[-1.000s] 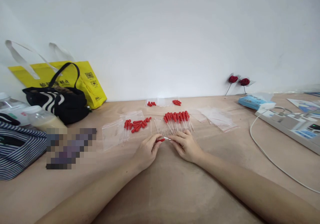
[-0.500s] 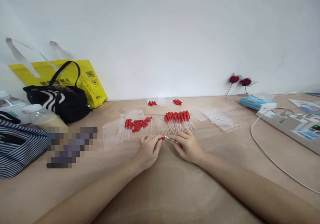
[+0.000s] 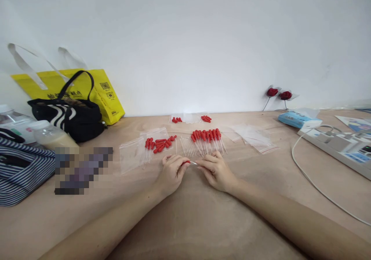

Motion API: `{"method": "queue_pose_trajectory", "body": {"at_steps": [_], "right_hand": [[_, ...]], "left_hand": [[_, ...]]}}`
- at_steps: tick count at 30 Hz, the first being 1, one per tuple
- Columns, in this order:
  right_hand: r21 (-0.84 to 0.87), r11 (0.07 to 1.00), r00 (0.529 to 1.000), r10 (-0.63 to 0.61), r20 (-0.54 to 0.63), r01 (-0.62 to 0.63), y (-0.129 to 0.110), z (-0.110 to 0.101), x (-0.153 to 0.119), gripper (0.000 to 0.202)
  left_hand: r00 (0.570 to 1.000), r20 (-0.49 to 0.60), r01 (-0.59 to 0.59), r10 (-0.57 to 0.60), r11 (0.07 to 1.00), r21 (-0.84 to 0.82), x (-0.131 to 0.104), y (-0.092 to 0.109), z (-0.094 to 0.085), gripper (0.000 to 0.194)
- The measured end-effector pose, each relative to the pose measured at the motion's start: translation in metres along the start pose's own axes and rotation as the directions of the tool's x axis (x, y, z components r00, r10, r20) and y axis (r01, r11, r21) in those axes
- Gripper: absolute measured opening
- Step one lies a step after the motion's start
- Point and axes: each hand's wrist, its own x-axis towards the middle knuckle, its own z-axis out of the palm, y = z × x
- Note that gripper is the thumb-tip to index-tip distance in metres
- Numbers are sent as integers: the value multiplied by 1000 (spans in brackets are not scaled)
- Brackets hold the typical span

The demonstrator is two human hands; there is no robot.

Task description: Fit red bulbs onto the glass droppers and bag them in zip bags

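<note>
My left hand [image 3: 171,175] is closed in a pinch round a red rubber bulb [image 3: 188,162], mostly hidden by the fingers. My right hand [image 3: 218,172] pinches a thin clear dropper tube [image 3: 193,163], whose end meets the mouth of the bulb. How deep it sits inside I cannot tell. Just beyond my hands lies a row of droppers with red bulbs fitted [image 3: 205,135], side by side. Left of them are loose red bulbs [image 3: 162,144] and bare clear tubes [image 3: 145,157] on a plastic zip bag [image 3: 130,155].
At the back lies another bag [image 3: 189,118] with red bulbs. Flat clear bags [image 3: 255,136] are to the right, near a blue packet [image 3: 298,118] and a power strip [image 3: 339,148] with a white cable [image 3: 307,184]. A yellow bag [image 3: 111,97], black bag [image 3: 81,123] and bottle [image 3: 53,135] stand left.
The tube has come into line with the bulb, and its end now meets the bulb's mouth. More of the bulb shows past my left fingertips. Both hands stay almost in place.
</note>
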Motion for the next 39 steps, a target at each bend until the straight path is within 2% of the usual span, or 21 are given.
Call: {"method": "queue_pose_trajectory", "body": {"at_steps": [3, 7, 12, 18, 25, 30, 35, 37, 39], "right_hand": [[7, 1000, 1000, -5, 29, 5, -3, -2, 0, 21], [-27, 995, 995, -91, 48, 92, 0, -6, 0, 23], [-113, 970, 976, -213, 37, 216, 3, -10, 1, 22], [-164, 957, 971, -238, 33, 241, -2, -4, 3, 22], [-193, 964, 983, -177, 43, 182, -1, 1, 4, 21], [-185, 980, 997, -71, -11, 68, 11, -7, 1, 20], [-197, 979, 998, -41, 43, 49, 13, -12, 1, 19], [-187, 982, 998, -25, 61, 36, 11, -12, 1, 19], [-159, 987, 999, 2, 53, 6, 9, -12, 2, 19]], "left_hand": [[998, -25, -52, 52, 999, 1, -2, -1, -1, 19], [990, -46, -133, 134, 991, 16, -4, -1, -1, 17], [976, -1, -217, 217, 976, 33, -6, -1, 0, 20], [969, 41, -247, 244, 966, 75, -6, 0, 2, 20], [978, 47, -208, 205, 976, 65, -1, -1, -1, 19], [994, 32, -104, 103, 994, 29, 2, -14, -7, 13], [997, 23, -77, 77, 997, -11, 3, -18, -12, 14], [997, 20, -68, 70, 996, -55, 5, -18, -14, 15], [1000, 2, 8, -8, 988, -154, 6, -18, -15, 11]]}}
